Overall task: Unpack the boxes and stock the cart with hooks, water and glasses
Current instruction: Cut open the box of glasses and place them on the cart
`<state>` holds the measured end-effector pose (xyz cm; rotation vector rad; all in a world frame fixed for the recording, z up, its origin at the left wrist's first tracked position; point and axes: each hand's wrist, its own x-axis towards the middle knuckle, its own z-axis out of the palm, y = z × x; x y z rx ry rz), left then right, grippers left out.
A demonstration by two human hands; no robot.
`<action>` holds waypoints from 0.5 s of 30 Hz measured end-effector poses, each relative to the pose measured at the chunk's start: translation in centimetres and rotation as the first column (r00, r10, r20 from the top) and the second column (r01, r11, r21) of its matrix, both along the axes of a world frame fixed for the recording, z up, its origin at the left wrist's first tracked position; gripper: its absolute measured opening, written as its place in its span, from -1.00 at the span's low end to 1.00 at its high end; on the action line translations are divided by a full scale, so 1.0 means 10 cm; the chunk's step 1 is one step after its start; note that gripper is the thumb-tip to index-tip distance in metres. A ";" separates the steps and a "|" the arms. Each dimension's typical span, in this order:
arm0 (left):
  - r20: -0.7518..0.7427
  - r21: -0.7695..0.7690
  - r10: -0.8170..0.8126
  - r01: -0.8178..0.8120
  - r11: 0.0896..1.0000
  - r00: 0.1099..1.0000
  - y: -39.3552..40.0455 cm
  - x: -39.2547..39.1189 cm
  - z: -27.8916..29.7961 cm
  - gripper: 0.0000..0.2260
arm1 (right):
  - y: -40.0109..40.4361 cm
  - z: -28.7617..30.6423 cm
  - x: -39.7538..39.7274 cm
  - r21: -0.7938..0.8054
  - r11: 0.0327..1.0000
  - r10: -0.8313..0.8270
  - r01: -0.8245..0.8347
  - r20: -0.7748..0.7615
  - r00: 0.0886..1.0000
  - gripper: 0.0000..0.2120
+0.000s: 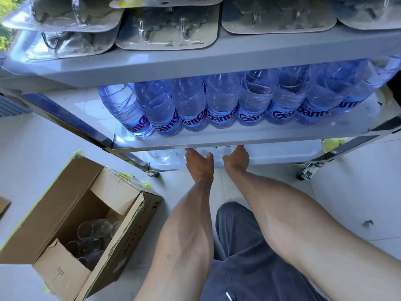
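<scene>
Nearest, an open cardboard box (71, 216) on the floor held clear glasses (86, 230). Beyond it, the left hand (198, 162) and right hand (237, 158) reached onto the cart's bottom shelf (282, 158) among more glasses (160, 154); their fingers were hidden. Above stood water bottles (217, 105), then packaged hooks (167, 29).

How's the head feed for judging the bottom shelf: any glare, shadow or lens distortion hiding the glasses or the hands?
Head view: wide-angle bending curves the cart shelf edges; blue-white glare washes the water bottles and the middle shelf; the bottom shelf lies in shade under it, so the clear glasses read faintly; fingertips of the left hand and right hand are cut off by the shelf lip; the grip is unreadable.
</scene>
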<state>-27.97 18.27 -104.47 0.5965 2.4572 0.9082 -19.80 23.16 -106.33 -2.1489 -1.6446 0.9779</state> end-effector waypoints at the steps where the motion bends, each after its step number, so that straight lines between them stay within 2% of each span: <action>1: 0.006 0.011 -0.007 0.007 1.000 1.000 0.01 -0.01 -0.02 -0.52 | 0.01 -0.01 0.00 0.002 1.000 0.014 -0.014 0.008 1.000 -0.44; 6: 0.088 0.067 0.045 -0.051 0.996 0.995 0.06 -0.09 -0.09 -0.59 | 0.04 -0.01 -0.09 -0.015 0.999 0.042 -0.042 -0.002 0.999 -0.57; 10: 0.065 -0.009 0.011 -0.011 1.000 0.998 -0.03 -0.11 -0.14 -0.51 | 0.02 0.02 -0.14 -0.021 0.998 0.056 -0.055 0.019 0.998 -0.59; 13: 0.026 -0.087 0.000 0.002 0.996 1.000 -0.14 -0.18 -0.14 -0.57 | -0.02 0.06 -0.15 -0.052 0.997 0.066 -0.065 0.005 0.998 -0.51; 15: 0.000 -0.133 0.003 -0.003 0.991 1.000 -0.22 -0.26 -0.10 -0.64 | -0.05 0.09 -0.17 -0.127 0.992 0.005 -0.003 0.009 1.000 -0.39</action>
